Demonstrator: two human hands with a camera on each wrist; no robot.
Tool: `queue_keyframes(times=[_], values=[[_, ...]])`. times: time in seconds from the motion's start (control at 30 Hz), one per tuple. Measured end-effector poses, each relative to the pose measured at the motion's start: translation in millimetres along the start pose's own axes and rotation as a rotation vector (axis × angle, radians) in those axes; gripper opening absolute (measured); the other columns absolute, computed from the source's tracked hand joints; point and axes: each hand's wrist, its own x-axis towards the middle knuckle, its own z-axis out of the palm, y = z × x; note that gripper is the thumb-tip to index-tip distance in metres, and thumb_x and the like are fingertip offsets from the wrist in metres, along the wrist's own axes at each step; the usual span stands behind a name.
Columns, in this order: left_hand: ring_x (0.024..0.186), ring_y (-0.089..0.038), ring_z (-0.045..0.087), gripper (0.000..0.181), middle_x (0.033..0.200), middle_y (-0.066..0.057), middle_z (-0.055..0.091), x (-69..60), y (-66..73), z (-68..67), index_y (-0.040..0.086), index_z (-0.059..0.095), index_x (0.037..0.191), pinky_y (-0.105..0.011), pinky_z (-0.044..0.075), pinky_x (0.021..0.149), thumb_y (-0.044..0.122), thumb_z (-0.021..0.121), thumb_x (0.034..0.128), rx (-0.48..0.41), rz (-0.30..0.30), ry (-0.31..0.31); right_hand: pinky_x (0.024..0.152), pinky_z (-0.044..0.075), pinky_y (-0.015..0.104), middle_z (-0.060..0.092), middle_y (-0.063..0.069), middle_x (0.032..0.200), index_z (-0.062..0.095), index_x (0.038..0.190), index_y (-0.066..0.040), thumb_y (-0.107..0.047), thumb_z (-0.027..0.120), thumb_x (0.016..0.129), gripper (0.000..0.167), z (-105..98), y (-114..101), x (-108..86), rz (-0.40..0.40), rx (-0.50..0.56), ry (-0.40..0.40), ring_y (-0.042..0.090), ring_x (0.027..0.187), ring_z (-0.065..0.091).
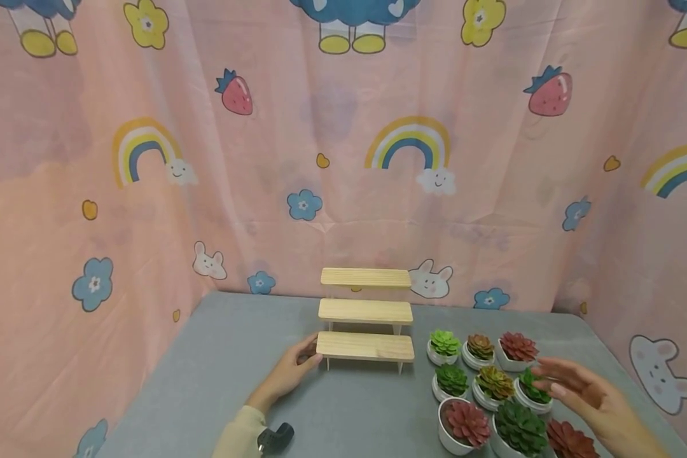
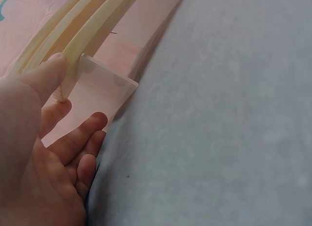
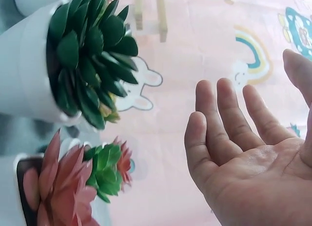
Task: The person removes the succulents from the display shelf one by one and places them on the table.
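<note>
A three-tier stand with pale wooden boards (image 1: 365, 346) and clear side supports (image 2: 105, 84) stands at the middle of the table. My left hand (image 1: 289, 372) pinches the left end of its lowest board; in the left wrist view the thumb lies on top and a fingertip underneath. On the right are several potted succulents in white pots, among them a green one (image 1: 532, 385), a dark green one (image 1: 520, 427) and a reddish one (image 1: 572, 440). Beside and above these hovers my right hand (image 1: 592, 394), fingers relaxed and slightly bent, holding nothing in the right wrist view.
More succulents stand in the cluster: a bright green one (image 1: 444, 343), a brown one (image 1: 480, 347) and a red one (image 1: 518, 347) at the back. The grey tabletop (image 1: 229, 343) meets a pink printed curtain (image 1: 275, 152) behind and at both sides.
</note>
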Motion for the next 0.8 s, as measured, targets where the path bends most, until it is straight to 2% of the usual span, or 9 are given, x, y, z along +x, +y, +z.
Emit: queue_keyframes(times=[0.17, 0.37, 0.47, 0.67, 0.8], values=[[0.124, -0.032, 0.060, 0.062, 0.136, -0.019, 0.064, 0.6, 1.0, -1.3, 0.004, 0.040, 0.154, -0.039, 0.049, 0.097, 0.033, 0.059, 0.1028, 0.007, 0.005, -0.010, 0.083, 0.056, 0.023, 0.061, -0.030, 0.125, 0.046, 0.142, -0.037, -0.004, 0.035, 0.110, 0.047, 1, -4, 3.6, -0.080, 0.090, -0.044, -0.005, 0.107, 0.065], [0.124, -0.033, 0.060, 0.063, 0.135, -0.019, 0.064, 0.4, 2.8, -1.8, 0.003, 0.039, 0.155, -0.034, 0.049, 0.096, 0.033, 0.059, 0.1028, 0.005, 0.008, -0.016, 0.085, 0.055, 0.022, 0.062, -0.028, 0.126, 0.044, 0.148, -0.025, -0.005, 0.038, 0.110, 0.043, 11, -17, 10.8, -0.108, 0.066, 0.000, -0.003, 0.108, 0.066], [0.124, -0.034, 0.060, 0.063, 0.135, -0.020, 0.064, 0.3, 3.4, -1.9, 0.002, 0.039, 0.154, -0.035, 0.049, 0.095, 0.033, 0.059, 0.1031, 0.010, 0.010, -0.017, 0.087, 0.056, 0.022, 0.062, -0.025, 0.128, 0.043, 0.149, -0.018, -0.001, 0.039, 0.108, 0.044, 16, -23, 15.2, -0.162, 0.075, -0.008, -0.002, 0.109, 0.066], [0.124, -0.033, 0.060, 0.062, 0.135, -0.019, 0.064, 2.7, 2.2, -1.0, 0.004, 0.040, 0.154, -0.039, 0.048, 0.096, 0.035, 0.058, 0.1029, 0.027, 0.003, -0.004, 0.090, 0.055, 0.022, 0.062, -0.022, 0.132, 0.043, 0.150, -0.014, 0.005, 0.037, 0.107, 0.048, 26, -29, 24.1, -0.266, 0.145, -0.066, -0.001, 0.113, 0.066], [0.123, -0.033, 0.060, 0.063, 0.135, -0.019, 0.064, 2.0, 1.1, -1.0, 0.003, 0.040, 0.154, -0.039, 0.048, 0.095, 0.035, 0.059, 0.1029, 0.022, 0.008, -0.004, 0.089, 0.055, 0.021, 0.064, -0.021, 0.130, 0.044, 0.149, -0.013, 0.004, 0.039, 0.106, 0.047, 34, -35, 28.9, -0.270, 0.161, -0.042, 0.000, 0.111, 0.066]])
